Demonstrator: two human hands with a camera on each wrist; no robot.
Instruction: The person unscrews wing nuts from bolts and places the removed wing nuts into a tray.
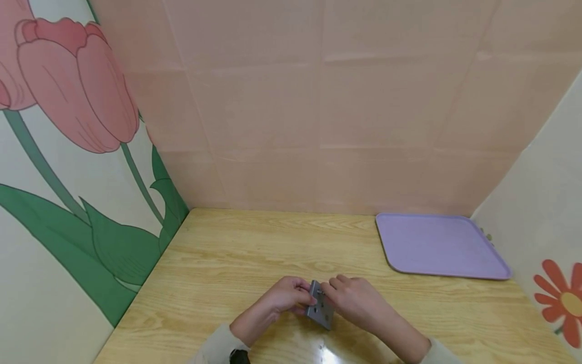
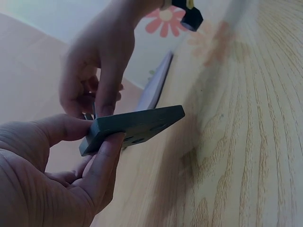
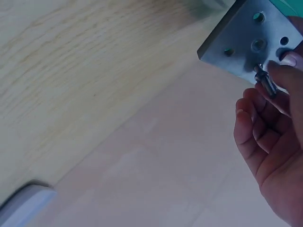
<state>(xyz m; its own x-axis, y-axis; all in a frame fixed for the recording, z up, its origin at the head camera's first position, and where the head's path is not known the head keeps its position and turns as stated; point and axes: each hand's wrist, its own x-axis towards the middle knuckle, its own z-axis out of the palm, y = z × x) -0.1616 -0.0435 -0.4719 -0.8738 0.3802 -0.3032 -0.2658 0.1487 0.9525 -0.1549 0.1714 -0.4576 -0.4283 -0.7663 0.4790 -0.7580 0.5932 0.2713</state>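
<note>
My left hand [image 1: 286, 294] grips a grey metal plate [image 1: 322, 309] by one edge, thumb on one face and fingers on the other. The plate is tilted above the table and has several round holes, clear in the right wrist view. My right hand [image 1: 356, 302] is at the plate's upper right part. Between its thumb and fingers it pinches a small shiny stepped metal pin [image 3: 266, 82], whose narrow end points at the plate near a hole. Whether that end is inside a hole, I cannot tell.
A wooden table [image 1: 236, 253] lies under both hands. At its back right is a purple tray [image 1: 443, 245]. A pink covered wall [image 1: 318, 111] rises behind, with flower-painted walls on the left and right. A dark band [image 1: 239, 356] is on the left wrist.
</note>
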